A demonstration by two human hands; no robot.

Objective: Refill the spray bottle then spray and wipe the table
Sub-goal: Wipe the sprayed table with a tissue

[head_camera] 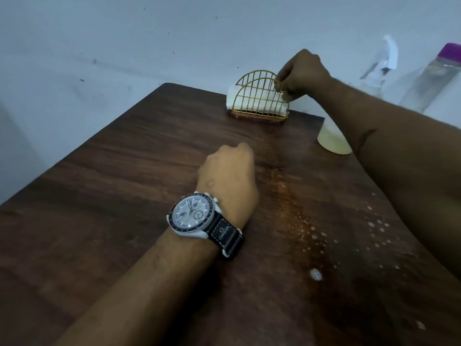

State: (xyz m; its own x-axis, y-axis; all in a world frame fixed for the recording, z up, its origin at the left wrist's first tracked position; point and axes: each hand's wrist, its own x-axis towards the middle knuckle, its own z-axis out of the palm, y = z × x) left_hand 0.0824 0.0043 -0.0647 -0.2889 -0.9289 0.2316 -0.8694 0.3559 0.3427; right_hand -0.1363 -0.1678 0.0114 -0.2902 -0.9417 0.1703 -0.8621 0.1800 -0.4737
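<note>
The dark wooden table point(119, 186) fills the view, with wet spray droplets point(316, 233) scattered over its right side. At the back stands a gold wire napkin holder point(257, 98) with white napkins point(233, 98) in it. My right hand point(301, 76) reaches to the holder's right end, fingers pinched at the wire and napkin edge. My left hand point(229, 173), a watch on its wrist, rests closed on the table centre, holding nothing. The spray bottle point(334, 136) stands behind my right forearm; its white trigger head point(389, 53) shows above the arm.
A clear bottle with a purple cap point(439, 78) stands at the far right edge. A pale wall point(124, 46) runs behind the table. The table's left edge drops off beside the wall.
</note>
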